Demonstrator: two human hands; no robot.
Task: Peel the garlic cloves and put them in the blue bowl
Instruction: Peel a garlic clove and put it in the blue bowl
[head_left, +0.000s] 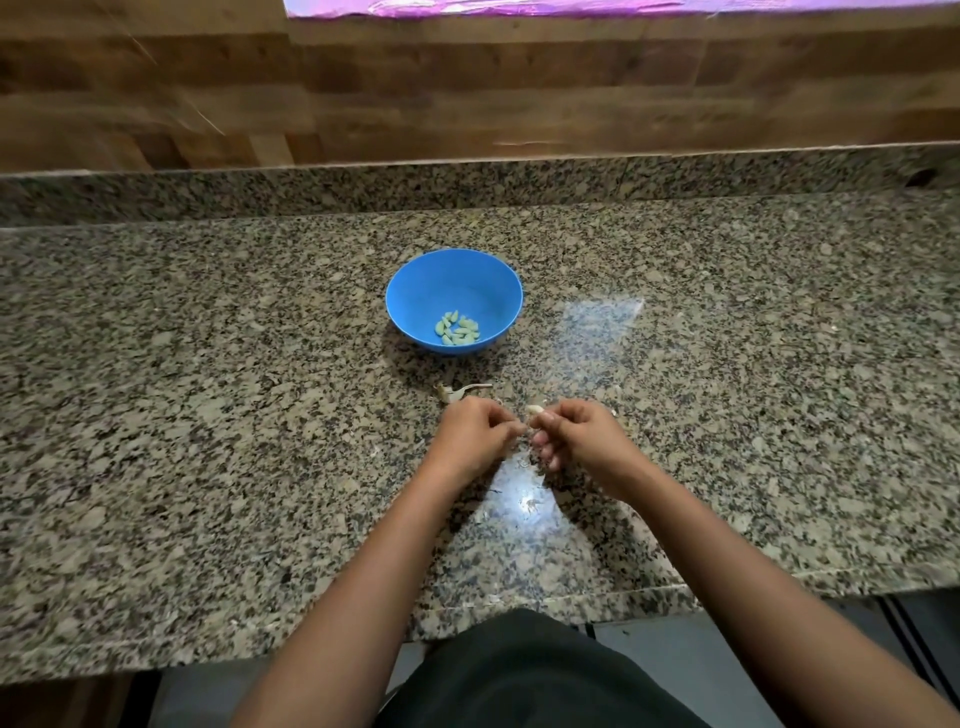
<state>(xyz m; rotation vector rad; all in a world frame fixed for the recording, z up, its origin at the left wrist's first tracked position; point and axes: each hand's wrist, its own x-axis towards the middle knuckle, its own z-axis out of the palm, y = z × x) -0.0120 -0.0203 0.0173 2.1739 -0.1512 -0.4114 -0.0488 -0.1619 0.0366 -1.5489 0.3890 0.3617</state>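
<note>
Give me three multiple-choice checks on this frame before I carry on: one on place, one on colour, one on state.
1. Where do the peeled cloves lie?
A. on a plate
B. in the bottom of the blue bowl
C. on a cutting board

2. What colour is the wall panel behind the counter?
A. wood brown
B. white
C. green

3. How is the right hand?
A. flat on the counter, fingers straight
B. out of view
C. fingers curled round a garlic clove

Answers:
1 B: the pale cloves sit in a small heap inside the bowl.
2 A: brown wooden planks run above the granite.
3 C: the clove's tip shows above its curled fingers.
</note>
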